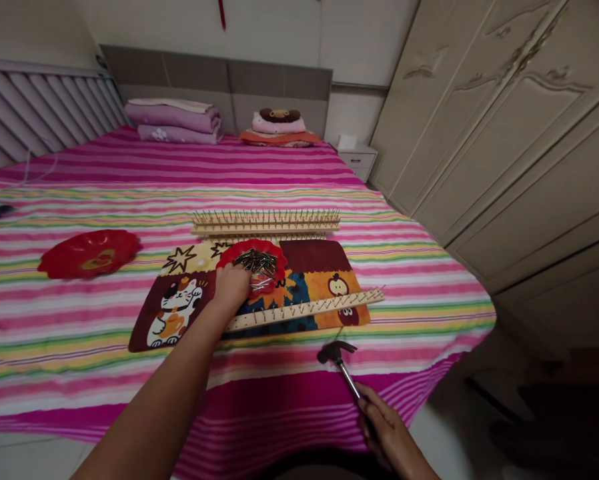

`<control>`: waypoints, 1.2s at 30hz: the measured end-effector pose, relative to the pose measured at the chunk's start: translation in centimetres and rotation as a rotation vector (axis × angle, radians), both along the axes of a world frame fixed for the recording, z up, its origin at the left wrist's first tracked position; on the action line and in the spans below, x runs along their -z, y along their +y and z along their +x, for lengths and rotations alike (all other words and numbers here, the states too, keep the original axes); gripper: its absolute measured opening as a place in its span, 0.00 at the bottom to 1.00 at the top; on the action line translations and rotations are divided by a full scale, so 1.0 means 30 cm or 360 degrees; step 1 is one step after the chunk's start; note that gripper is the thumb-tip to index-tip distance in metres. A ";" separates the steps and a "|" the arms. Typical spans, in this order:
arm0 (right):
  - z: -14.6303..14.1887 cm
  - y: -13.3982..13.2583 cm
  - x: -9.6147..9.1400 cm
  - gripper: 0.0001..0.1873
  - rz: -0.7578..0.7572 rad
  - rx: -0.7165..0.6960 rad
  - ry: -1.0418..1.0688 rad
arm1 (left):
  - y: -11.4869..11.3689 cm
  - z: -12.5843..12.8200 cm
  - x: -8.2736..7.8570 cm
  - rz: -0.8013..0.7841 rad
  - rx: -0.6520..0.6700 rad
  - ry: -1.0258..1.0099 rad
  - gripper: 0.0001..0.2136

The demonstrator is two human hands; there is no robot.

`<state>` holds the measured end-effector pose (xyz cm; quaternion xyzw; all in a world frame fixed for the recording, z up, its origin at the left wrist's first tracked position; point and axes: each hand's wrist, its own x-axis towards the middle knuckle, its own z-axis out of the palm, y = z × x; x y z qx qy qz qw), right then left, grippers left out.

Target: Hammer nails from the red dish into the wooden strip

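Note:
My right hand [384, 427] is wrapped round the handle of a claw hammer [347, 373], its dark head over the near edge of the bed. My left hand [233, 287] reaches to the left rim of a red scalloped bowl [281, 253] holding a pile of nails [259, 262]. Its fingers are curled down at the nails; the tips are hidden, so what they grip does not show. Just right of that wrist, a pale wooden strip [299, 311] lies slanted on a patterned cloth mat [179, 330], with a row of nails standing along most of its length.
Behind the bowl lie stacked wooden strips [264, 220] bristling with nails. A second red dish [89, 255] sits at the left on the striped bedspread [404, 267]. Folded bedding [177, 120] rests near the headboard [199, 73]. Wardrobe doors [479, 133] line the right side.

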<state>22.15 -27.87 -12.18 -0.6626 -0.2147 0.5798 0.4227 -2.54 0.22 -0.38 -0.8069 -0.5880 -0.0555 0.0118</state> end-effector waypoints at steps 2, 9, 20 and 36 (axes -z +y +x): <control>0.001 0.002 -0.008 0.38 -0.0012 -0.0019 0.0014 | 0.009 -0.015 0.000 -0.0010 0.0032 -0.0032 0.07; 0.004 0.012 -0.026 0.39 -0.0037 -0.0065 -0.0001 | -0.023 -0.104 -0.025 -0.0257 -0.0073 -0.0888 0.04; -0.006 0.009 -0.089 0.32 0.0002 -0.0145 -0.0042 | -0.189 -0.159 -0.067 -0.0887 -0.0399 -0.2285 0.23; 0.005 0.016 -0.083 0.33 -0.0114 -0.0164 -0.0024 | -0.256 -0.180 -0.027 -0.1005 -0.0535 -0.2393 0.15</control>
